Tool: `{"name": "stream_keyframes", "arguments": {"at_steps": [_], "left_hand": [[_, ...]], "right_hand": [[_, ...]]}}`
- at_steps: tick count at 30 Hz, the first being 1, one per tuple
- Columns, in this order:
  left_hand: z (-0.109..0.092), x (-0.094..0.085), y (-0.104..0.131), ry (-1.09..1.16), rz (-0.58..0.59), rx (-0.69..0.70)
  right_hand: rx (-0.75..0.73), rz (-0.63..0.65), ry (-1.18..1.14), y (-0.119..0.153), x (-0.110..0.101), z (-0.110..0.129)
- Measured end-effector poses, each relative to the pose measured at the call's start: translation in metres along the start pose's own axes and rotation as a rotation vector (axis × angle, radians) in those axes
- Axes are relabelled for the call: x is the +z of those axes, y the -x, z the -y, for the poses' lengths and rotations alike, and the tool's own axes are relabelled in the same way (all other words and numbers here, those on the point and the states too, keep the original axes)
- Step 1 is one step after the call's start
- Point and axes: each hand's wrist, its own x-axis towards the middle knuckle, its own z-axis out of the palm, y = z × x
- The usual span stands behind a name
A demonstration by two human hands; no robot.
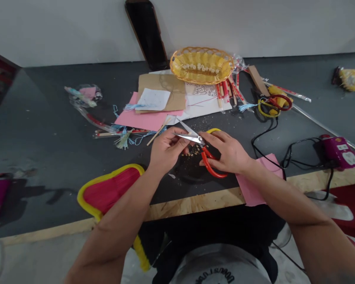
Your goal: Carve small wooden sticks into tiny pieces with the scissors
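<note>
My right hand (229,152) grips a pair of scissors (208,159) with one red and one yellow handle loop. The blades are spread apart and point left, toward my left hand (167,148). That hand is closed, fingertips pinched beside the blades; what it pinches is too small or hidden to name. Just beyond its knuckles is a thin pale stick (158,132), and whether the hand touches it I cannot tell. Small tan bits (191,152) lie scattered on the dark tabletop under the blades and between my hands.
Behind my hands lie pink paper (133,118), brown card (148,81) and a yellow woven basket (201,77) holding small pale pieces. A phone (148,33) leans on the wall. At right are other scissors (268,108) and a purple box with a cable (341,152). A yellow-edged red piece (111,189) lies front left.
</note>
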Motion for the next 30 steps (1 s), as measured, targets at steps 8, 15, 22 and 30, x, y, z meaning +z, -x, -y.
{"name": "stream_keyframes", "arguments": {"at_steps": [8,15,22,30], "left_hand": [[-0.0044,0.0040,0.0014,0.031,0.004,-0.001],[-0.0012,0.0002,0.0013,0.014,0.025,-0.022],[-0.0020,0.0012,0.0015,0.030,0.025,-0.033],[-0.0014,0.0018,0.0003,0.028,0.024,-0.035]], "right_hand": [[0.004,0.017,-0.001,-0.0011,-0.0006,0.0011],[-0.011,0.029,0.009,0.0004,0.0009,0.0007],[0.003,0.061,0.077,0.0020,-0.0014,0.0028],[0.004,0.009,0.042,-0.0004,0.0015,0.0005]]}}
